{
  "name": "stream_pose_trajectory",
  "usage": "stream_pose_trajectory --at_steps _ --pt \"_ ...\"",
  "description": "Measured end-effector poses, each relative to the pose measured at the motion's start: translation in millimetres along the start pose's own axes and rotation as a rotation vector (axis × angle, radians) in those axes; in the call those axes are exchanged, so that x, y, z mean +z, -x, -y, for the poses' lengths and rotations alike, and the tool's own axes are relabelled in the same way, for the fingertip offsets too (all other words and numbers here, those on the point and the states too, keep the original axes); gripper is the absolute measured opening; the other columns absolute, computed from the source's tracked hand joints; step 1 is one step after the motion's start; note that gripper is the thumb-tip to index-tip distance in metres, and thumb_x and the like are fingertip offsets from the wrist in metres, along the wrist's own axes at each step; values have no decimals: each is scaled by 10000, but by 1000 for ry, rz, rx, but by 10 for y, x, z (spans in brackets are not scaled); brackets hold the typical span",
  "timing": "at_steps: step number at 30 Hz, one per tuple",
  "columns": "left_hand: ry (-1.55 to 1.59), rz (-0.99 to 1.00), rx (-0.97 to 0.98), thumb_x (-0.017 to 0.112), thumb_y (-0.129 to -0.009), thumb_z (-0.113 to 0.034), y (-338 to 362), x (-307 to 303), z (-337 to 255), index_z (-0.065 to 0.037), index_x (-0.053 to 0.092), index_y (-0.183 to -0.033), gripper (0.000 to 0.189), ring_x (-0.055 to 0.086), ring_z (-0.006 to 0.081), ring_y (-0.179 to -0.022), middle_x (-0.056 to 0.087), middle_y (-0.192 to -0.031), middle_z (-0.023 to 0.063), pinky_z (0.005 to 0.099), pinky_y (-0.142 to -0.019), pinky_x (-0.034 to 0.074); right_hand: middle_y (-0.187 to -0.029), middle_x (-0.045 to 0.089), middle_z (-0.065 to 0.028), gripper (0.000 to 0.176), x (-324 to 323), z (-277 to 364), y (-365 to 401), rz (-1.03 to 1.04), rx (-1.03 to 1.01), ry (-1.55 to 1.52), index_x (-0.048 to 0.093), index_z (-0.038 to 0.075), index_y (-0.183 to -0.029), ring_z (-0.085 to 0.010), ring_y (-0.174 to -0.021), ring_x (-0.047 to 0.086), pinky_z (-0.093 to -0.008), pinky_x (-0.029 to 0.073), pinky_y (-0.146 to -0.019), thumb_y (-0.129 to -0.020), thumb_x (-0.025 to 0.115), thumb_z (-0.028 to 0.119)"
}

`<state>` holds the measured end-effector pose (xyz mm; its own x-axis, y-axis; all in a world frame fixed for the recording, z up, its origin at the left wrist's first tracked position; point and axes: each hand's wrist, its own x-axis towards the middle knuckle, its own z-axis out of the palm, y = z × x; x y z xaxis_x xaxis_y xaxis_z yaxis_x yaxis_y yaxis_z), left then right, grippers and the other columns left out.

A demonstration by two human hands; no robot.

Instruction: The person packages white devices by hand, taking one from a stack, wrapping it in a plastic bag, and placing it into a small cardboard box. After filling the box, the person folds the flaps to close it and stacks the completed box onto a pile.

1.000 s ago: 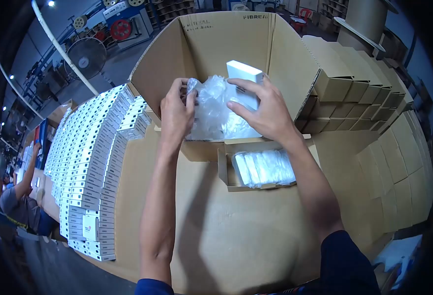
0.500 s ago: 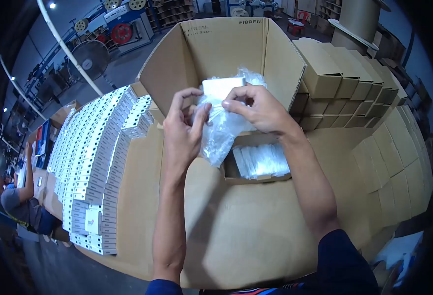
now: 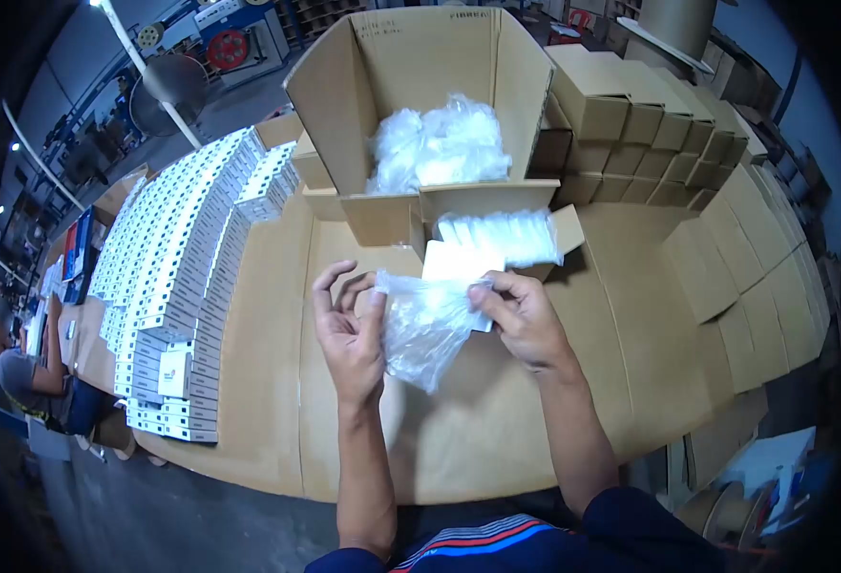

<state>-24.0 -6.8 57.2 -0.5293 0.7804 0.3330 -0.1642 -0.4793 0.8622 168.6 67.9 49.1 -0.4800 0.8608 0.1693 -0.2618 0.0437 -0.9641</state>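
A clear plastic bag hangs between my hands, crinkled and see-through. Behind its upper edge a flat white box-like item sticks out, its lower part covered by the bag. My right hand pinches the bag's right side between thumb and fingers, close to the white item's edge. At the bag's left edge, my left hand has its thumb and fingertips on the plastic, the other fingers curled loosely. Just beyond stands an open cardboard box with a row of plastic-wrapped white items in it.
A large open carton holding bagged items rises behind. Stacked white boxes line the left; brown cartons and flattened cardboard lie right. Another person works at far left. Cardboard covers the table.
My hands have come down and nearer with the bag and white item, away from the large carton. The view has shifted, showing the bagged items in that carton and more of the smaller box.
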Motion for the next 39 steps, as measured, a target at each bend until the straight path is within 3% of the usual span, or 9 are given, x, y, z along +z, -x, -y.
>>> stream_pose_trajectory --at_steps 3,8,16,19,23,24,28,32,39 --pt "184 43 -180 599 -1022 18 294 -395 -21 -38 500 -1341 338 613 86 -919 587 -1242 115 181 -715 486 -1009 670 -49 188 -132 -249 290 -94 160 -401 715 4 -1033 -122 -896 612 -305 507 -834 -1056 633 171" --pt "-734 371 304 733 -778 23 408 -550 54 -55 556 -1396 647 612 238 -1139 596 -1367 144 391 -932 535 -1141 696 -115 233 -48 -338 646 -146 322 -728 656 -34 -1186 -201 -1052 675 -394 543 -981 -1069 586 156" --pt "-640 703 235 899 -668 -155 466 -450 287 -130 740 -1256 610 451 412 -1459 610 -1461 148 520 -1175 395 -1249 669 -153 418 -40 -554 898 -87 562 -1104 539 -17 -1379 -291 -1160 668 -484 527 -1053 -1089 533 284" --pt "-652 550 366 908 -673 -187 570 -329 280 -131 777 -1164 511 433 415 -1473 622 -1427 189 529 -1178 389 -1293 666 -177 416 -9 -566 974 -276 614 -1014 537 -1 -1399 -301 -1165 676 -490 545 -1023 -1103 490 288" --pt "-481 541 405 887 -715 -174 640 -241 354 -32 712 -904 294 654 391 -1141 741 -1084 167 488 -1005 518 -1250 677 -172 443 14 -671 1061 -289 490 -661 552 -21 -1370 -290 -1167 663 -474 528 -1047 -1099 499 326" --pt "-457 454 373 861 -800 -156 675 -171 355 0 650 -856 268 662 260 -840 712 -875 120 372 -795 544 -1223 642 -144 365 -18 -673 1080 -257 448 -592 641 -6 -1275 -238 -1126 645 -433 537 -996 -1085 564 296" --pt "-523 240 -39 822 -906 -136 813 -134 262 -6 622 -927 240 534 72 -673 611 -765 25 238 -600 439 -1208 596 -136 326 -167 -500 1077 -262 -36 347 739 47 -1198 -256 -1156 590 -360 481 -1000 -1040 650 318" --pt "-418 233 -150 852 -867 -91 860 -104 304 -10 608 -1022 300 559 76 -751 609 -859 23 229 -662 469 -1179 595 -150 310 -213 -423 1029 -15 -80 245 745 11 -1122 -266 -1126 597 -358 489 -963 -883 841 184" --pt "-553 14 111 893 -758 -29 748 -183 473 -27 529 -1319 669 588 219 -1091 588 -1211 115 342 -872 513 -1061 630 -185 202 39 -445 1059 -295 -18 604 736 -38 -951 -300 -978 648 -375 514 -838 -854 836 108"
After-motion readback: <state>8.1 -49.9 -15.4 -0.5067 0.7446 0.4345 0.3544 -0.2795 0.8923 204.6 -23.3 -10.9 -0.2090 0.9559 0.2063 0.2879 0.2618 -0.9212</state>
